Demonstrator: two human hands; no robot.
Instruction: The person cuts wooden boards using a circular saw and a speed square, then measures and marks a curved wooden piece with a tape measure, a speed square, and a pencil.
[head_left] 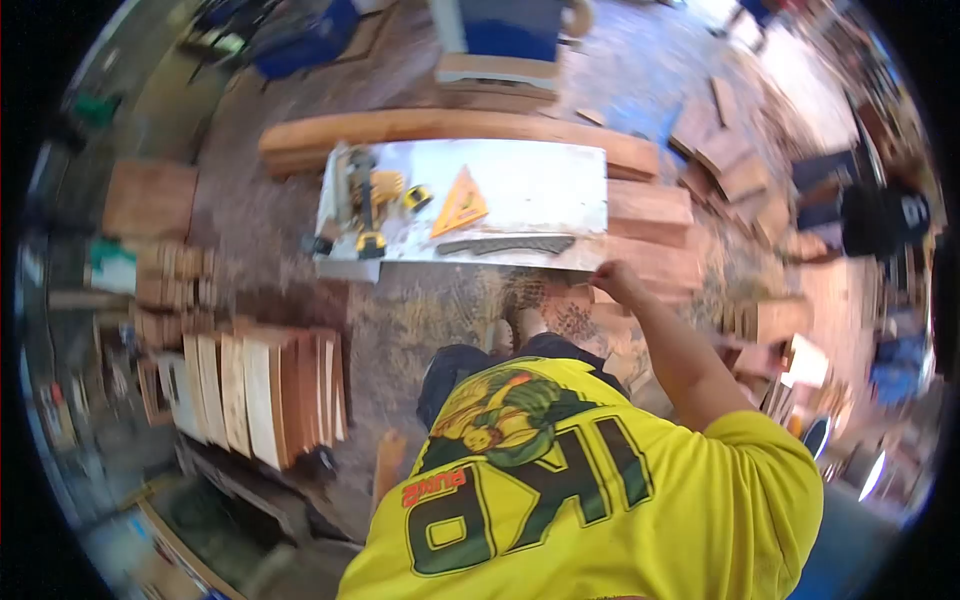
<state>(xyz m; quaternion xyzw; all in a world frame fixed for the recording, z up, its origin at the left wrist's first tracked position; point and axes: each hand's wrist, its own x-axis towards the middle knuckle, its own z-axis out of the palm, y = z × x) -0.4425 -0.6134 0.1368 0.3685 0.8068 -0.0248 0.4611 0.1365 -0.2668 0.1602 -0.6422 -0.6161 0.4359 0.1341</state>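
White board [550, 185]: upper middle of the frame, lying face up with its long sides running across the view; reddish planks [650, 212] show past its right end, and a thick beam [460, 124] lies along its far side.
Right hand [617, 282]: right of centre, at the near right corner of the board, touching it or just beside it. The fingers look bent, but whether they pinch the edge I cannot tell.
Left hand: not to be made out, so its grip cannot be told.
Board's heft: looks thin and flat — probably stiff, moderate in weight, and awkward because of its length more than its mass.
Board's face: smooth-looking and dusty in places, so likely a little slippery; the corners would be the parts most easily chipped.
Board's load: a yellow triangle [461, 205], a tape measure [417, 198], a dark curved strip [505, 243] and, at the left end, a long dark tool with a yellow end [370, 243]. Loose things like these would slide if it tilted.
Board's hold: best by opposite edges, near the middle of each short end — one corner alone would let it twist.
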